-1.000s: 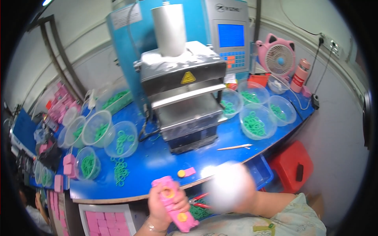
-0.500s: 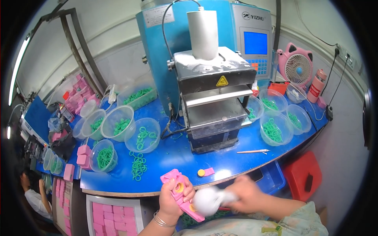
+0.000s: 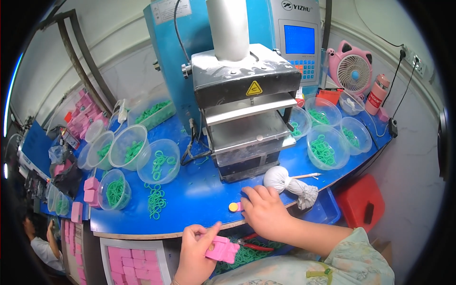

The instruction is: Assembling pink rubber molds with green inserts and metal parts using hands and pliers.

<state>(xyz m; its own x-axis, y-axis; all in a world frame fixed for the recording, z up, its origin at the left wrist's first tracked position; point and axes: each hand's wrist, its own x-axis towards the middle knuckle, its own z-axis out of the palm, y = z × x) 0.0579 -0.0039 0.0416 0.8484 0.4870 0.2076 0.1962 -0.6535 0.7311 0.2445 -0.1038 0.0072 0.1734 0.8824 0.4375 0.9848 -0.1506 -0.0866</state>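
My left hand (image 3: 195, 254) is closed round a pink rubber mould block (image 3: 223, 249), low in front of the table edge. The block's near side is partly hidden by my fingers. My right hand (image 3: 266, 211) rests on the blue table, its fingers curled at the pink end of a small pink piece with a yellow disc (image 3: 233, 207). Its thumb is mostly hidden. Just beyond that hand lies a tied white cloth pouch (image 3: 277, 179), its gathered tail hanging toward the table edge. A thin pointed stick (image 3: 308, 175) lies beside the pouch.
A press machine (image 3: 247, 85) stands at the table's back middle. Clear bowls of green rings (image 3: 159, 161) flank it, with loose green rings (image 3: 156, 202) at the left. Red-handled pliers (image 3: 256, 246) lie on green rings below the edge. A red bin (image 3: 363, 194) stands right.
My right hand has put the white pouch down on the table and moved to the small pink-and-yellow piece. In my left hand, the pink block is turned and held lower.
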